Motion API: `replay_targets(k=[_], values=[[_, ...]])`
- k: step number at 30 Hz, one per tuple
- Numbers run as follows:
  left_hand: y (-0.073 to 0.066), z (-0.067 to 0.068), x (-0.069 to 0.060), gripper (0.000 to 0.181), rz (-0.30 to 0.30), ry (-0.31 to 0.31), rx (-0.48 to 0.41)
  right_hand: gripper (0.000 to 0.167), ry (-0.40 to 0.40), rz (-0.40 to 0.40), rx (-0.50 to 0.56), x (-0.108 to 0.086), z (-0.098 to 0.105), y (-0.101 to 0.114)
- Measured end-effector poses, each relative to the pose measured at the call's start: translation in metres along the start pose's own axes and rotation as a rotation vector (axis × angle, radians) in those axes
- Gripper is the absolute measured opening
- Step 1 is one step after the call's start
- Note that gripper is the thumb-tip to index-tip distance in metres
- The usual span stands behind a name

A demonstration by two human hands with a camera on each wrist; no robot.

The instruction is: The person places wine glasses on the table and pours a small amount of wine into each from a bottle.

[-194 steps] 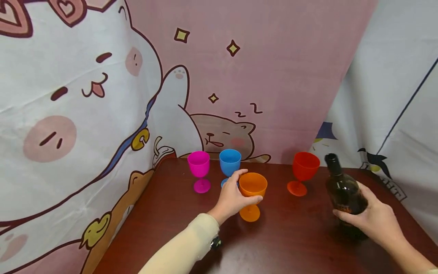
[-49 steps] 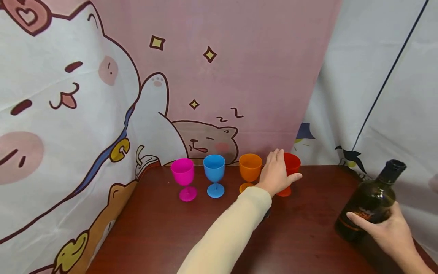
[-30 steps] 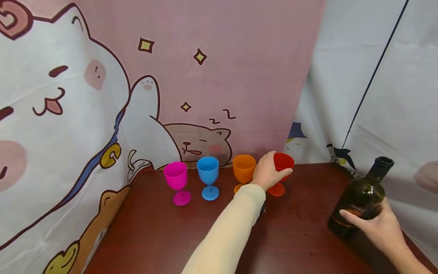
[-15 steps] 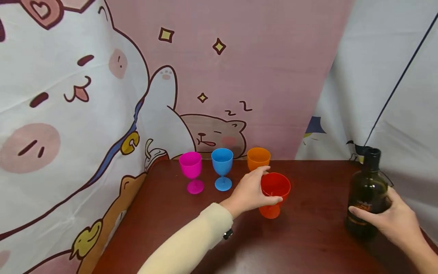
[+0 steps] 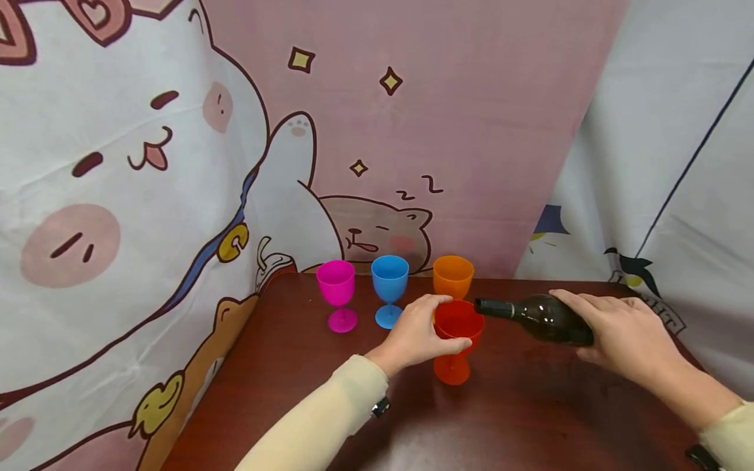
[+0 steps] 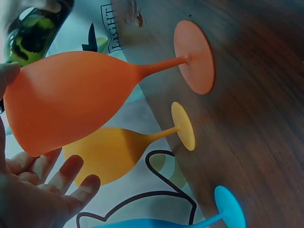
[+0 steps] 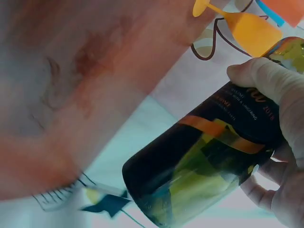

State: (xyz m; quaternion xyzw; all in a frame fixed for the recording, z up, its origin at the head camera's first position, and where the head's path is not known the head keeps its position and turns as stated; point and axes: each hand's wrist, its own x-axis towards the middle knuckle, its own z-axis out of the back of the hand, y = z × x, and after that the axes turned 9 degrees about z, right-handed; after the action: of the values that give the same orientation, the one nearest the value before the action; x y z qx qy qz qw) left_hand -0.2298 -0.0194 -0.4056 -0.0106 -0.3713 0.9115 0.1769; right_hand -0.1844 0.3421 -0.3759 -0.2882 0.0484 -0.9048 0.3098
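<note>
My left hand (image 5: 412,333) holds a red plastic goblet (image 5: 470,337) by its bowl, thumb and fingers on opposite sides. In the left wrist view the goblet (image 6: 80,95) looks orange-red; whether its foot touches the table is unclear. My right hand (image 5: 630,333) grips a dark wine bottle (image 5: 548,319) round its body. The bottle lies tipped almost level, its mouth at the goblet's right rim. No stream of liquid shows. In the right wrist view the bottle (image 7: 204,156) shows its label and base. Right behind the red goblet stands an orange goblet (image 5: 453,275).
A blue goblet (image 5: 390,278) and a magenta goblet (image 5: 336,288) stand upright left of the orange one, along the back of the brown table (image 5: 283,392). A printed cartoon cloth (image 5: 471,131) hangs behind and beside the table.
My left hand set the orange goblet at the back, then took the red goblet and brought it nearer. The bottle went from upright to nearly level and moved left to the red goblet.
</note>
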Motion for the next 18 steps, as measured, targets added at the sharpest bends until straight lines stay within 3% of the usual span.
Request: replay_targets(k=[8, 13, 18], values=[[0.002, -0.003, 0.001, 0.082, 0.01, -0.023, 0.005, 0.111, -0.039, 0.147, -0.096, 0.025, 0.012, -0.007], [0.003, -0.005, 0.002, 0.082, 0.011, -0.031, 0.004, 0.082, -0.005, 0.174, -0.144, 0.033, 0.018, -0.008], [0.003, -0.006, 0.002, 0.081, 0.005, -0.042, 0.006, 0.073, -0.011, 0.203, -0.184, 0.038, 0.022, -0.008]])
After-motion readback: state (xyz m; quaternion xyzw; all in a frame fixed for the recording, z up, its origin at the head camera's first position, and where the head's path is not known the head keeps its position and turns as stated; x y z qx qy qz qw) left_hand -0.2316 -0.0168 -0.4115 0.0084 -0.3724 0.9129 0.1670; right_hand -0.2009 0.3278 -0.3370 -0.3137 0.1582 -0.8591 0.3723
